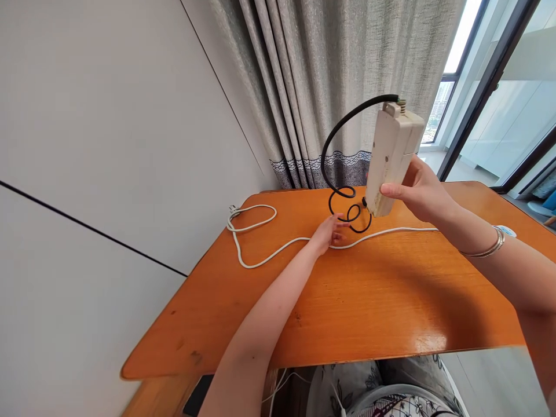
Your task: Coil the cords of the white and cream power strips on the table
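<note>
My right hand [419, 188] grips an off-white box-shaped device [388, 156], perhaps a charger, and holds it upright above the table. From a grommet at its top, a black cord [325, 153] arcs down to the left and ends in loose loops by the tabletop. My left hand [328, 233] reaches low over the table at those loops, its fingers apart; whether the fingertips touch the cord I cannot tell. Beneath that hand passes a white cable [273, 255], which runs from a plug [234, 209] at the left rightward behind my right forearm.
The orange wooden table [339, 307] has a wall [87, 145] along its left side. A grey curtain [339, 75] hangs behind it, and a glass door [508, 104] stands at the right. A white and blue object [506, 231] lies near my right wrist, partly hidden.
</note>
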### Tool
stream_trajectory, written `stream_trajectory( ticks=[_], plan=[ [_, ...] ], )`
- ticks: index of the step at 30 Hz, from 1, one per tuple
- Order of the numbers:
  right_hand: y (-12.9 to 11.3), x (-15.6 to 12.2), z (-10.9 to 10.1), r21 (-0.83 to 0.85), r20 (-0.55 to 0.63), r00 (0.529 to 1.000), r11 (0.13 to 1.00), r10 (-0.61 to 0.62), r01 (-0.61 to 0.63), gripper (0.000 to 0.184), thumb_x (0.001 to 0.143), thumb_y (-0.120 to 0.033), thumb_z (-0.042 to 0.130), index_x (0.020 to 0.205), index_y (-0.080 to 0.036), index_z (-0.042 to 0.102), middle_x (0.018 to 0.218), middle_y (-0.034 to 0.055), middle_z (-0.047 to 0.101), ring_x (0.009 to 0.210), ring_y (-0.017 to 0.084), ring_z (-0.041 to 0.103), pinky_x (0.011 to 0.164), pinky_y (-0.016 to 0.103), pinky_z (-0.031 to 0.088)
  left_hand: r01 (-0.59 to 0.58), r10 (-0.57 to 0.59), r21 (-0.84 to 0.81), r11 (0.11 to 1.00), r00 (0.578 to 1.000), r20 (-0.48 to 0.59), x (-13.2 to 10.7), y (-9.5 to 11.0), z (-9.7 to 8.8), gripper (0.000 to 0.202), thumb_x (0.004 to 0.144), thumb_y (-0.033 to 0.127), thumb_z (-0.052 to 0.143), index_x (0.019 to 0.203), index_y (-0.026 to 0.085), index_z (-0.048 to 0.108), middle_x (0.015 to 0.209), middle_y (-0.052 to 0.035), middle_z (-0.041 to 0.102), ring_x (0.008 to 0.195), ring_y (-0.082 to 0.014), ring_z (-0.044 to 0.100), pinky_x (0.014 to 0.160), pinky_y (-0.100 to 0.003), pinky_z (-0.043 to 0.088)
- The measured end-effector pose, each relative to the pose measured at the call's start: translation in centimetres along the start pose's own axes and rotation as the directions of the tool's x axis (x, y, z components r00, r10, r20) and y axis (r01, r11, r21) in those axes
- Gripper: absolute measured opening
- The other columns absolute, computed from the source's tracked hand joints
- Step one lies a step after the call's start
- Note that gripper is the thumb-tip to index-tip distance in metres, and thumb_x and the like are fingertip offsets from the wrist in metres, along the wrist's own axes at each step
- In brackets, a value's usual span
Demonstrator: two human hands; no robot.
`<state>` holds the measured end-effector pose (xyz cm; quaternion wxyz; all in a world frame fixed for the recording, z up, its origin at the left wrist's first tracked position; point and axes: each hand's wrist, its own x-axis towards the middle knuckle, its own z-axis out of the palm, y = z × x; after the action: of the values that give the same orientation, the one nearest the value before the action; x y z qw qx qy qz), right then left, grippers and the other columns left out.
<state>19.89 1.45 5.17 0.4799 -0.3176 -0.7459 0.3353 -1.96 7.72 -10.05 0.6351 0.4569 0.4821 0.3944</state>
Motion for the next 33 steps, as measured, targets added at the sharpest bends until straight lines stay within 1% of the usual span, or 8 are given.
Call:
stream_trajectory(
  ticks=[5, 8, 13, 18, 20, 24, 28, 33],
  plan=[
    [-0.9, -2.9, -1.7, 0.072, -0.051, 0.999, 0.997, 0.006, -0.003, 0.064, 0.066, -0.056, 0.086, 0.116, -0.028, 0.058, 0.118, 0.0044, 0.066, 0.121, 0.031, 0.06, 0.1, 0.051, 0.052, -0.067, 0.051, -0.392, 0.917, 0.997, -0.05, 0.5, 1.9, -2.2, 0.041, 0.098, 0.055, 0.038, 0.087, 0.019, 0.055, 0.106, -0.0103, 0.073, 0.069, -0.0128, 0.071, 0.051, -0.019, 0.047],
    [-0.6, -4.9, -3.4, 0.078, -0.13, 0.989, 0.995, 0.067, -0.058, 0.055, 0.064, -0.047, 0.089, 0.108, -0.028, 0.061, 0.109, 0.0044, 0.069, 0.108, 0.029, 0.065, 0.094, 0.05, 0.055, -0.344, 0.221, -0.453, 0.822, 0.927, -0.303, 1.2, 3.0, -4.1, 0.032, 0.098, 0.043, 0.046, 0.075, 0.021, 0.043, 0.102, -0.0105, 0.072, 0.092, -0.0164, 0.072, 0.08, -0.028, 0.056],
    [1.5, -7.8, -7.8, -0.099, -0.299, 0.937, 0.97, 0.183, -0.221, 0.059, 0.059, -0.044, 0.09, 0.11, -0.03, 0.063, 0.107, 0.0044, 0.068, 0.1, 0.028, 0.066, 0.086, 0.046, 0.057, -0.8, 0.582, 0.022, 0.6, 0.418, -0.698, 0.5, 5.5, -7.7, 0.017, 0.083, 0.011, 0.056, 0.079, 0.02, 0.043, 0.122, -0.0095, 0.063, 0.117, -0.0128, 0.062, 0.111, -0.036, 0.041],
    [5.0, -10.7, -13.9, -0.591, -0.404, 0.912, 0.74, 0.074, -0.322, 0.068, 0.06, -0.045, 0.083, 0.122, -0.026, 0.063, 0.12, 0.0105, 0.063, 0.11, 0.031, 0.062, 0.101, 0.049, 0.048, -0.704, 0.934, 0.663, 0.255, 0.002, -0.356, -1.6, 6.3, -10.4, 0.02, 0.074, 0.011, 0.067, 0.081, 0.02, 0.05, 0.121, -0.0096, 0.059, 0.132, -0.0252, 0.052, 0.114, -0.047, 0.037],
    [6.0, -12.0, -16.1, -0.791, -0.379, 0.92, 0.481, 0.098, -0.377, 0.066, 0.067, -0.04, 0.078, 0.128, -0.023, 0.061, 0.123, 0.0151, 0.061, 0.113, 0.033, 0.059, 0.096, 0.048, 0.049, -0.595, 0.983, 0.784, 0.174, 0.057, -0.176, -1.7, 5.7, -10.5, 0.013, 0.078, 0.015, 0.064, 0.085, 0.02, 0.054, 0.12, -0.0111, 0.06, 0.132, -0.0291, 0.052, 0.112, -0.052, 0.038],
    [7.5, -14.5, -19.4, -0.929, -0.343, 0.896, 0.036, 0.283, -0.368, 0.061, 0.079, -0.032, 0.07, 0.137, -0.02, 0.056, 0.132, 0.0204, 0.056, 0.107, 0.033, 0.061, 0.083, 0.043, 0.05, -0.481, 0.891, 0.847, 0.225, 0.453, 0.02, -0.8, 4.1, -9.3, 0.012, 0.081, 0.023, 0.06, 0.092, 0.018, 0.06, 0.113, -0.0128, 0.065, 0.118, -0.0278, 0.06, 0.104, -0.047, 0.045],
    [9.3, -16.1, -21.6, -0.949, -0.316, 0.86, -0.111, 0.4, -0.297, 0.056, 0.085, -0.027, 0.064, 0.139, -0.016, 0.055, 0.132, 0.0225, 0.058, 0.113, 0.032, 0.059, 0.084, 0.041, 0.048, -0.425, 0.525, 0.875, 0.231, 0.812, 0.256, -0.5, 2.6, -7.1, 0.023, 0.082, 0.036, 0.063, 0.097, 0.02, 0.064, 0.102, -0.008, 0.071, 0.096, -0.0253, 0.067, 0.089, -0.04, 0.052],
    [11.8, -16.3, -23.5, -0.931, -0.364, 0.809, -0.201, 0.461, -0.305, 0.053, 0.09, -0.025, 0.055, 0.142, -0.016, 0.053, 0.138, 0.0236, 0.055, 0.117, 0.034, 0.057, 0.084, 0.041, 0.047, -0.341, 0.178, 0.929, 0.142, 0.932, 0.315, -0.7, 0.9, -4.9, 0.052, 0.075, 0.049, 0.07, 0.116, 0.018, 0.061, 0.123, -0.0134, 0.066, 0.112, -0.0307, 0.063, 0.095, -0.04, 0.048]
  ],
)
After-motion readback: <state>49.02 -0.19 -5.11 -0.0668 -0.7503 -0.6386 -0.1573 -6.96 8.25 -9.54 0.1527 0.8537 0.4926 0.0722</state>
